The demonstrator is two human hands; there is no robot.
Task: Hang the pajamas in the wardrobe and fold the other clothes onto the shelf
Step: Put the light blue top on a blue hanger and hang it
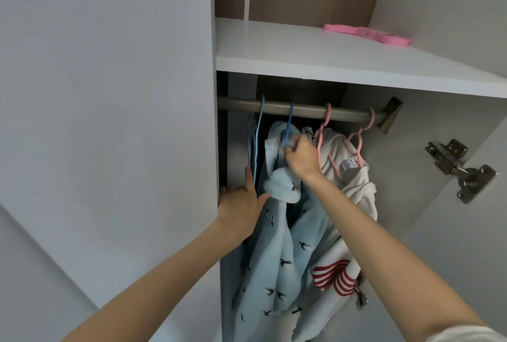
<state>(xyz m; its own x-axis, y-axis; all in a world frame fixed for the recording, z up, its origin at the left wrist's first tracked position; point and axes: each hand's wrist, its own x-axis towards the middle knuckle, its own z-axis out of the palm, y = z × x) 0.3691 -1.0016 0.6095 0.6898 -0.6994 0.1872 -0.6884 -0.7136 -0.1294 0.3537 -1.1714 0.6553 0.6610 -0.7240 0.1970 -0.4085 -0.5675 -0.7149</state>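
Note:
Light blue fleece pajamas (277, 253) printed with small dark birds hang from a blue hanger (289, 122) hooked on the wardrobe rail (301, 111). My right hand (300, 156) pinches the neck of that hanger just below the rail. My left hand (241, 205) is open, its fingers straight, and touches the pajamas' left side by the wardrobe's left edge. A white garment with red stripes (345, 177) hangs on a pink hanger (323, 133) to the right.
An empty blue hanger (259, 133) hangs at the rail's left end, a second pink hanger (362, 138) at its right. The white shelf (301, 58) above holds a pink item (367, 34). The open door at the right carries a metal hinge (461, 168).

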